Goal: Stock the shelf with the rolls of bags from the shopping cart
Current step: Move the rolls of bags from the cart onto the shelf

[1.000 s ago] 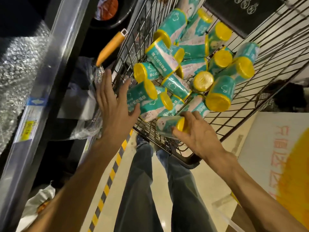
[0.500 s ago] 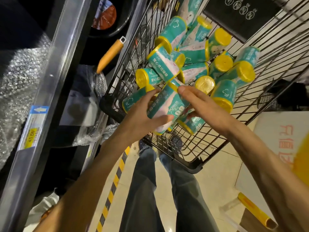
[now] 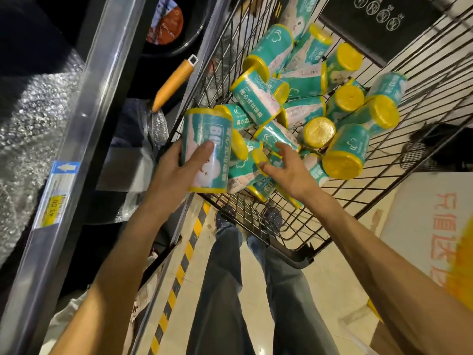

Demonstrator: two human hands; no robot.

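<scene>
This is looking like a shop; a wire shopping cart [image 3: 384,139] is sitting full of rolls of bags [image 3: 302,103]; a yellow price tag [image 3: 55,207] is sticking on the metal shelf [image 3: 84,103] edge beside it.

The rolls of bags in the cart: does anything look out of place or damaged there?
Nothing looks damaged. The rolls of bags lie jumbled in the shopping cart, pointing every way, some with yellow ends up, as loose stock would. The left hand grips one roll upright at the cart's edge; the right hand reaches open toward the pile.
</scene>
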